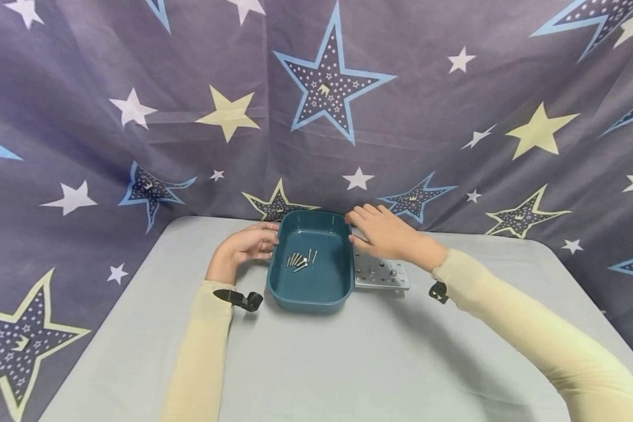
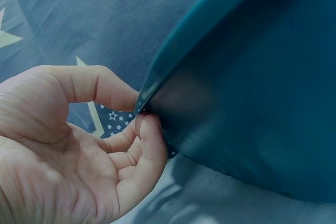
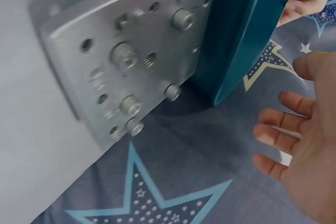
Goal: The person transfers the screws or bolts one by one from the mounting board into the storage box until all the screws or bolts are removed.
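A teal rectangular tray (image 1: pixel 322 284) lies on the table with several small screws (image 1: pixel 298 259) in its left half. My left hand (image 1: pixel 249 241) is at the tray's left side. Thumb and fingertips of that hand pinch the rim of the tray (image 2: pixel 247 93) in the left wrist view. Over the tray's far right corner hovers my right hand (image 1: pixel 382 231), its fingers loosely bent and holding nothing. In the right wrist view this hand (image 3: pixel 310 140) shows a gap between its fingertips and the tray wall (image 3: pixel 252 40).
Right beside the tray stands a silver metal plate (image 1: pixel 380 281) with holes and several socket-head bolts (image 3: pixel 125 56) in it, raised a little above the grey table (image 1: pixel 348 363). A dark star-patterned cloth (image 1: pixel 427 117) hangs behind the table's far edge.
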### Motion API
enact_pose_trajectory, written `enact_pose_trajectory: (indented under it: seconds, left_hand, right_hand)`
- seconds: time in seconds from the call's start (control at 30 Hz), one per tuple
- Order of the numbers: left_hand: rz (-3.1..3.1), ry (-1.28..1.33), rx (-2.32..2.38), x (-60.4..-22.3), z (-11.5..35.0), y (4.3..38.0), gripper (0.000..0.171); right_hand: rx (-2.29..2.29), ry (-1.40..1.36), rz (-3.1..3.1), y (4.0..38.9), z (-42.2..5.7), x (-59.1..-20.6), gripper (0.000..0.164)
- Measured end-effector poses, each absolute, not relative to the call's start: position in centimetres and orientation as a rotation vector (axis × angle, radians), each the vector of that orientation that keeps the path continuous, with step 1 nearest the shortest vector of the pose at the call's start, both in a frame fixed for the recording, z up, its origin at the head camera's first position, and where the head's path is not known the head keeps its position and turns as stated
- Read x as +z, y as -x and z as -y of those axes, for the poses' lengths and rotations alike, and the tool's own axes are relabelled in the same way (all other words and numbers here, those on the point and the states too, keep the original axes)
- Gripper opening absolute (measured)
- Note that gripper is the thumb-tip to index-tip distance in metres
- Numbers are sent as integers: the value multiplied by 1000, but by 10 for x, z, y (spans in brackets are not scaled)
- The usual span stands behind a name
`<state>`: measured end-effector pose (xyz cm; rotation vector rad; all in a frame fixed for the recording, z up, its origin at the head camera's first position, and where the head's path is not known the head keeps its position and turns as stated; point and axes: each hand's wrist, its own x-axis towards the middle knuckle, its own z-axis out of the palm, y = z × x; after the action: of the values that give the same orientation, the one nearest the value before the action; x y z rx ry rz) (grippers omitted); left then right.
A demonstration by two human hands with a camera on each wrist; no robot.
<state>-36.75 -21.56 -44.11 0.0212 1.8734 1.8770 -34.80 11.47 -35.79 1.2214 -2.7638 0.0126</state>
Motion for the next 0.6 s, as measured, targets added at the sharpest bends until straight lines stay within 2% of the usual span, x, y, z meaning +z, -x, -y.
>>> enact_pose_trajectory:
  seconds: [0.43, 0.6]
  left_hand:
    - [-1980, 6, 1784, -440, 216, 368, 63]
    - [-2172, 32, 1755, -419, 217, 355, 65]
  right_hand:
    - [104, -1154, 2675, 344, -144, -362, 36]
    - [211, -1096, 2670, 345, -149, -364, 37]
